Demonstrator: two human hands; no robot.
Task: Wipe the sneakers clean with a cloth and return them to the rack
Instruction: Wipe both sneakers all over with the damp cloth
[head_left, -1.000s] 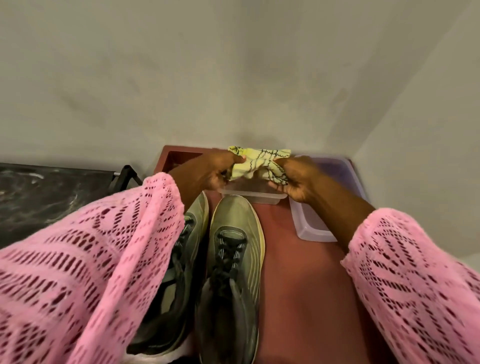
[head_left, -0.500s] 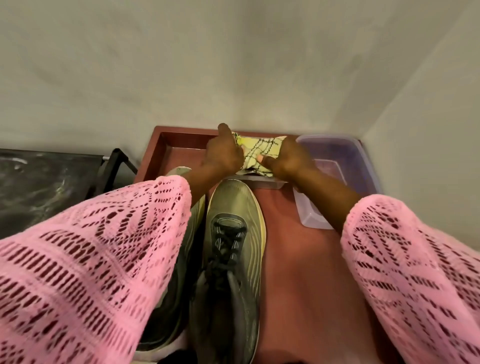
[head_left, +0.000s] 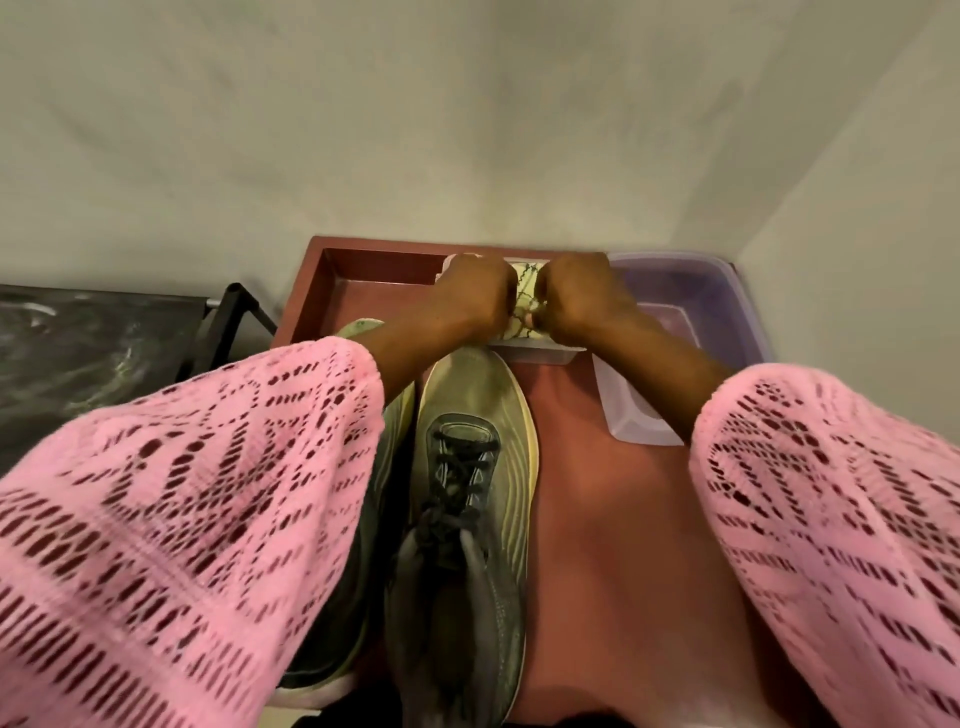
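Two grey-green sneakers lie side by side on a red tray (head_left: 613, 519). The right sneaker (head_left: 472, 493) shows fully, with dark laces. The left sneaker (head_left: 363, 332) is mostly hidden under my pink sleeve. Beyond their toes, my left hand (head_left: 475, 291) and my right hand (head_left: 576, 291) are both fisted on a yellow patterned cloth (head_left: 525, 301), bunched tight between them. The cloth hangs over a small clear container (head_left: 540, 351); its contents are hidden.
A translucent purple tub (head_left: 727, 291) stands at the tray's far right, with a clear lid (head_left: 634, 421) lying beside it. A black rack frame (head_left: 228, 317) and a dark surface (head_left: 88, 358) are to the left. Grey walls close in behind and on the right.
Both hands moved away from me and closed together, squeezing the once spread cloth into a tight bunch over the small container. The sneakers have not moved.
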